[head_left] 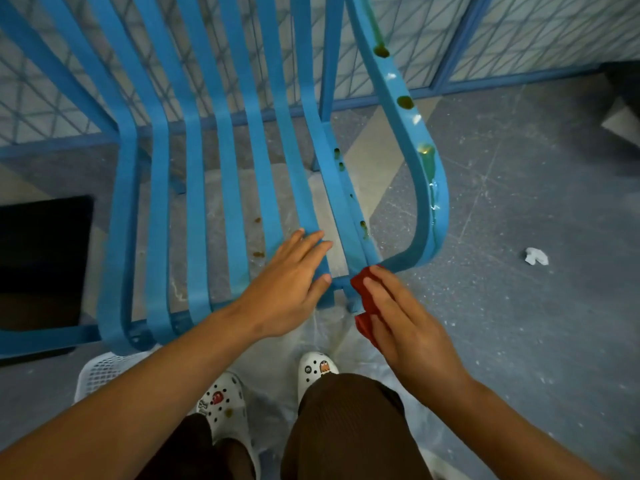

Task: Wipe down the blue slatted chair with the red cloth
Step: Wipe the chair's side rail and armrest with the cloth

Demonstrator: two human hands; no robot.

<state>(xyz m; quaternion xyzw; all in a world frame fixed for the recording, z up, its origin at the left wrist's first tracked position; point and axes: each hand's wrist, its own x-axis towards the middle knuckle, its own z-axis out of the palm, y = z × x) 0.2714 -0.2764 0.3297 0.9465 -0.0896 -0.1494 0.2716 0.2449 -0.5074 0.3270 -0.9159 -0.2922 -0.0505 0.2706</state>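
The blue slatted chair (pixel 194 188) fills the upper left, seat slats running toward me. Its right armrest (pixel 408 126) curves down to the front and carries greenish-brown spots and a wet smear. More spots dot the rightmost seat slat. My left hand (pixel 291 289) lies flat on the front of the right-hand slats, fingers spread, holding nothing. My right hand (pixel 405 323) presses the red cloth (pixel 363 289) against the chair's front right corner, where the armrest meets the seat. Most of the cloth is hidden under the fingers.
A white mesh basket (pixel 104 372) sits on the floor under the seat's front left. A crumpled white scrap (pixel 536 256) lies on the grey floor at right. A dark panel (pixel 41 258) stands at left. A blue-framed mesh fence (pixel 519 36) runs behind the chair.
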